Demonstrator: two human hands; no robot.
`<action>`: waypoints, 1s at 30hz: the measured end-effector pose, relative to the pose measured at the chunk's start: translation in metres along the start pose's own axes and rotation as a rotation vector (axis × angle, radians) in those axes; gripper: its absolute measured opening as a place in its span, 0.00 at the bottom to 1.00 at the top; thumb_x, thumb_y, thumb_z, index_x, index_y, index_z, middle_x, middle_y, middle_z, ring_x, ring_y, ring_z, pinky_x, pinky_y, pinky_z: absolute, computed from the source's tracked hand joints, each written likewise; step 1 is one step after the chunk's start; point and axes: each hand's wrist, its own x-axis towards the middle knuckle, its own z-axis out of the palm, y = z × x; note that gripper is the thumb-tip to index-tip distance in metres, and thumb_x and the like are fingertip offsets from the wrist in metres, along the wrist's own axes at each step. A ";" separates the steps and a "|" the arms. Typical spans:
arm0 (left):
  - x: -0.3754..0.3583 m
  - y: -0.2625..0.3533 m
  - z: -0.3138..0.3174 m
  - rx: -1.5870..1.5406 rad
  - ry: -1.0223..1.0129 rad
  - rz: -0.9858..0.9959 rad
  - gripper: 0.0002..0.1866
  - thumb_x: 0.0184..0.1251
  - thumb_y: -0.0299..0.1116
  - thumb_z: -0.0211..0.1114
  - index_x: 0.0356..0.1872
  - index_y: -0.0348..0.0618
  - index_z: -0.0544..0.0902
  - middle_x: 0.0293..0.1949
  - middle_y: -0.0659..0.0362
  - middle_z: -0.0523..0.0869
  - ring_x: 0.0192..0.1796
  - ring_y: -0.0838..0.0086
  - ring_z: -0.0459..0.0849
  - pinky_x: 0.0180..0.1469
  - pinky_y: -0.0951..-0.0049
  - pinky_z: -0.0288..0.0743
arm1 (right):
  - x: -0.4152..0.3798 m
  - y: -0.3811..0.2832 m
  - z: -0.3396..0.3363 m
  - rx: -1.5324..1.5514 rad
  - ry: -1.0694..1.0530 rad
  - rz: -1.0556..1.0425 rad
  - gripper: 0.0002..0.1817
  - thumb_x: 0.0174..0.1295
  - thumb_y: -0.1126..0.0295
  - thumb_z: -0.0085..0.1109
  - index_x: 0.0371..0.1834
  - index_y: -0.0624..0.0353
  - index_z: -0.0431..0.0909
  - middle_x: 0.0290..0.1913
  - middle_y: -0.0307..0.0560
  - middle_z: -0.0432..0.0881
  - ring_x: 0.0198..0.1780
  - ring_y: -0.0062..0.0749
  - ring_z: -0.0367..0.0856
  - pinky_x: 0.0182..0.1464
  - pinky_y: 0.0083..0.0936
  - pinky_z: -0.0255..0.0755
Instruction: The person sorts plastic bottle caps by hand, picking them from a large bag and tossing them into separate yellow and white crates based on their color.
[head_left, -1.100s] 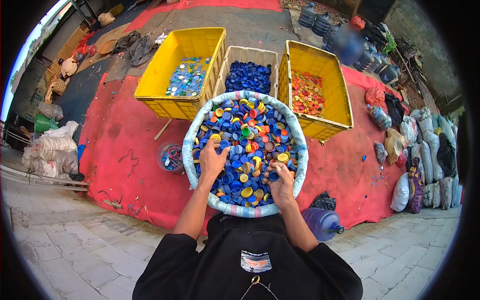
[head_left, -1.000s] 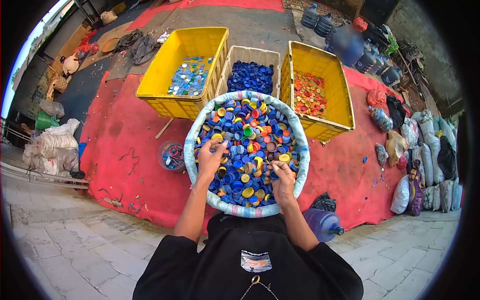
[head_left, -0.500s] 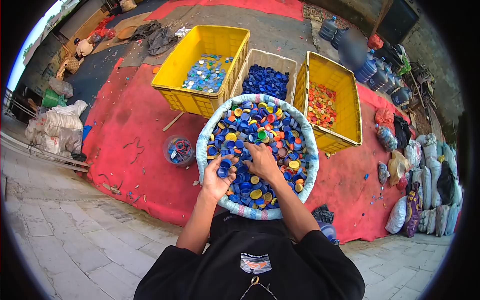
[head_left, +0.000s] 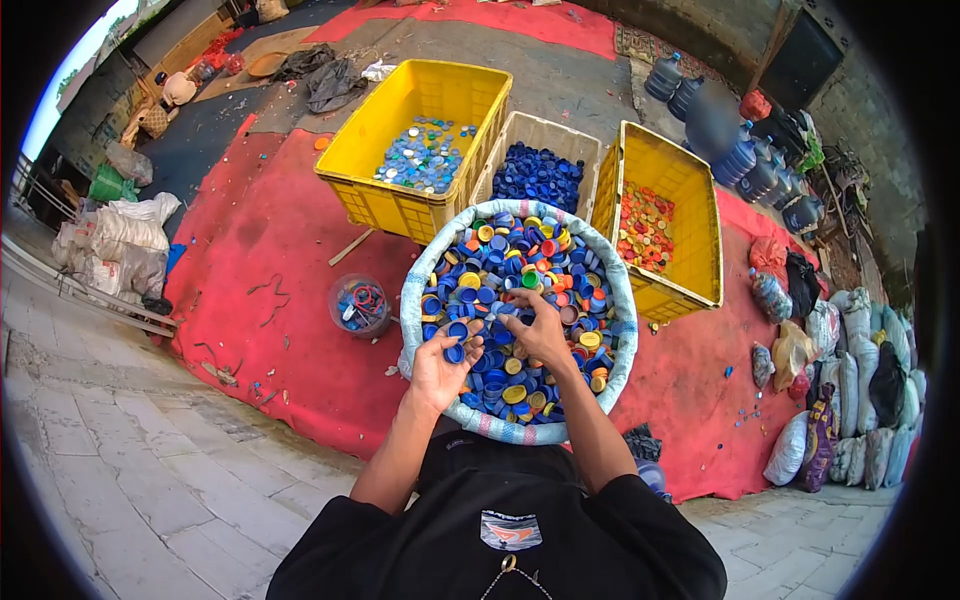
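A round basket with a pale cloth-wrapped rim is full of mixed bottle caps, mostly blue, with yellow, orange, red and green ones among them. Over its left part, my left hand is closed around blue caps, palm turned up. Just right of it, my right hand reaches into the caps near a green one, its fingers apart and touching the pile; no cap can be made out in its grasp.
Beyond the basket stand a yellow crate with light blue and white caps, a whitish crate with dark blue caps, and a yellow crate with orange caps. A clear bucket is at left, filled sacks at right.
The view has shifted, so the basket and crates appear slightly lower. My right hand has moved a little rightward relative to my left hand, which still holds blue caps.
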 end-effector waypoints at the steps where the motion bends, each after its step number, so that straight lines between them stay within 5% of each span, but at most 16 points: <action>1: 0.000 0.000 0.002 -0.012 0.012 -0.007 0.25 0.55 0.18 0.52 0.58 0.36 0.72 0.56 0.46 0.80 0.53 0.61 0.80 0.60 0.63 0.74 | -0.003 0.001 -0.004 0.233 0.023 0.113 0.25 0.59 0.67 0.65 0.59 0.62 0.75 0.49 0.48 0.81 0.44 0.29 0.82 0.44 0.27 0.75; 5: 0.008 -0.007 0.015 0.021 -0.072 -0.006 0.35 0.44 0.13 0.50 0.62 0.35 0.70 0.59 0.48 0.76 0.60 0.59 0.77 0.68 0.60 0.68 | -0.016 0.009 -0.028 1.300 0.006 0.305 0.21 0.60 0.71 0.54 0.58 0.62 0.74 0.49 0.45 0.77 0.47 0.33 0.78 0.51 0.31 0.72; 8: 0.014 -0.012 0.027 0.077 -0.106 0.041 0.37 0.42 0.11 0.49 0.62 0.36 0.69 0.60 0.49 0.76 0.61 0.60 0.76 0.69 0.60 0.67 | -0.029 -0.005 -0.040 1.545 0.056 0.325 0.26 0.54 0.76 0.49 0.60 0.66 0.71 0.51 0.50 0.76 0.50 0.36 0.77 0.52 0.34 0.72; 13: 0.024 -0.021 0.036 0.078 -0.117 -0.023 0.35 0.46 0.09 0.47 0.63 0.37 0.68 0.59 0.49 0.76 0.62 0.59 0.76 0.69 0.60 0.68 | -0.050 0.005 -0.039 1.519 0.116 0.366 0.38 0.45 0.90 0.40 0.68 0.78 0.55 0.66 0.69 0.66 0.69 0.58 0.67 0.70 0.46 0.67; 16: 0.030 -0.030 0.031 0.113 -0.097 -0.092 0.34 0.48 0.09 0.48 0.63 0.37 0.67 0.58 0.48 0.76 0.61 0.60 0.77 0.67 0.60 0.70 | -0.061 0.010 -0.032 1.511 0.146 0.453 0.38 0.46 0.91 0.38 0.69 0.78 0.54 0.67 0.72 0.65 0.69 0.60 0.67 0.70 0.46 0.68; 24: 0.095 -0.018 0.067 0.192 -0.095 -0.220 0.28 0.52 0.07 0.41 0.58 0.31 0.66 0.55 0.44 0.73 0.60 0.59 0.76 0.66 0.61 0.75 | -0.012 0.003 -0.045 1.318 0.193 0.410 0.28 0.53 0.92 0.33 0.62 0.80 0.60 0.60 0.68 0.69 0.64 0.52 0.73 0.70 0.43 0.69; 26: 0.142 0.002 0.104 0.218 -0.127 -0.149 0.27 0.55 0.08 0.45 0.59 0.30 0.66 0.55 0.42 0.73 0.62 0.58 0.75 0.67 0.56 0.72 | 0.045 -0.005 -0.063 1.270 0.193 0.322 0.24 0.55 0.92 0.34 0.58 0.79 0.64 0.55 0.64 0.72 0.59 0.47 0.76 0.67 0.41 0.72; 30: 0.232 0.052 0.172 0.386 -0.209 0.040 0.20 0.67 0.19 0.56 0.59 0.30 0.66 0.54 0.45 0.74 0.58 0.60 0.78 0.65 0.63 0.74 | 0.157 -0.022 -0.104 1.267 0.244 0.152 0.12 0.61 0.90 0.43 0.48 0.83 0.67 0.53 0.64 0.72 0.52 0.45 0.78 0.62 0.34 0.77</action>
